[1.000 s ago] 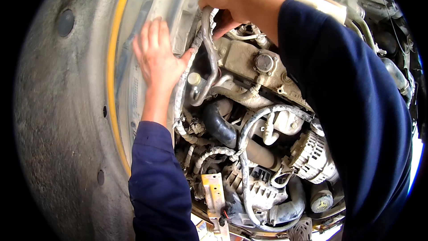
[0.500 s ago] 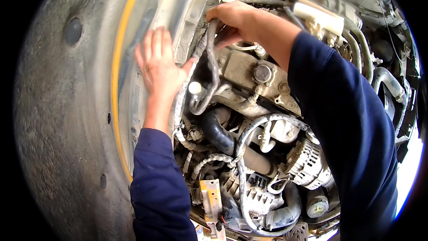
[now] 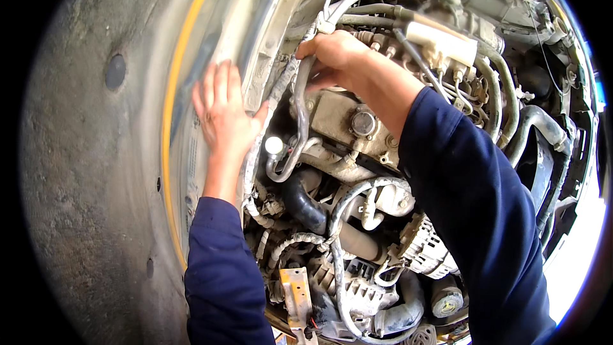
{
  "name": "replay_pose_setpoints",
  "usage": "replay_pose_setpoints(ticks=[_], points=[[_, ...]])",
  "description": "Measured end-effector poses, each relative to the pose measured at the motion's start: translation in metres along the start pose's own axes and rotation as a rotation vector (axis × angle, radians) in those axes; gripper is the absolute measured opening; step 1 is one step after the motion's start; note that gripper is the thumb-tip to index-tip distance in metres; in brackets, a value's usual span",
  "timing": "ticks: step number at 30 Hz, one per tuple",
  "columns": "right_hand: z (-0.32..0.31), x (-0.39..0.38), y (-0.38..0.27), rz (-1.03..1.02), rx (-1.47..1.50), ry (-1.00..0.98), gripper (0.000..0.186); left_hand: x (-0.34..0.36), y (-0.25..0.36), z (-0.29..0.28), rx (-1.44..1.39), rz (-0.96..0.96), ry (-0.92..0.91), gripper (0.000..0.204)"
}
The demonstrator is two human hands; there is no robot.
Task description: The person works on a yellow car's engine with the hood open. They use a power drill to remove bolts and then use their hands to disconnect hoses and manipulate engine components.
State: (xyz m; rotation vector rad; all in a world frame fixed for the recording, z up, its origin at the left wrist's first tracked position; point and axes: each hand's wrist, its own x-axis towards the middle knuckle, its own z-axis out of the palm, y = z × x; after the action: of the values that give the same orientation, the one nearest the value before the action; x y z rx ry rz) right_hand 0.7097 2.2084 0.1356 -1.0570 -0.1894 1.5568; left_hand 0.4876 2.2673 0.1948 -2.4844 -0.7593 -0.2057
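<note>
In the head view, my left hand lies open, fingers extended, on the pale metal panel, its thumb beside a wrapped harness. My right hand is closed round the upper part of a grey bent hose, with some fingers hidden behind it. The hose curves down next to a pale round cap. To the right of the hose is a dusty engine cover with a metal cap.
A black curved pipe, a looping hose, the alternator and a yellow bracket lie below. More hoses run at the right. A yellow edge strip and grey mottled surface border the left.
The view has shifted, so the engine bay and both hands appear lower and slightly left, with more hoses showing at top and right. Both hands keep about the same places on panel and hose.
</note>
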Motion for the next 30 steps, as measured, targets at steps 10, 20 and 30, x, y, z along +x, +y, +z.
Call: replay_pose_setpoints(ticks=[10, 20, 30], points=[[0.012, 0.007, -0.004, -0.047, 0.023, 0.091, 0.02, 0.003, 0.004, 0.0, -0.011, -0.012, -0.01, 0.082], [-0.002, -0.015, 0.004, -0.103, -0.051, -0.052, 0.029, 0.002, 0.004, 0.001, -0.014, 0.003, 0.009, 0.08], [-0.161, -0.279, 0.031, -0.048, -0.567, -0.114, 0.043, -0.009, -0.005, 0.005, 0.052, 0.038, 0.034, 0.084]])
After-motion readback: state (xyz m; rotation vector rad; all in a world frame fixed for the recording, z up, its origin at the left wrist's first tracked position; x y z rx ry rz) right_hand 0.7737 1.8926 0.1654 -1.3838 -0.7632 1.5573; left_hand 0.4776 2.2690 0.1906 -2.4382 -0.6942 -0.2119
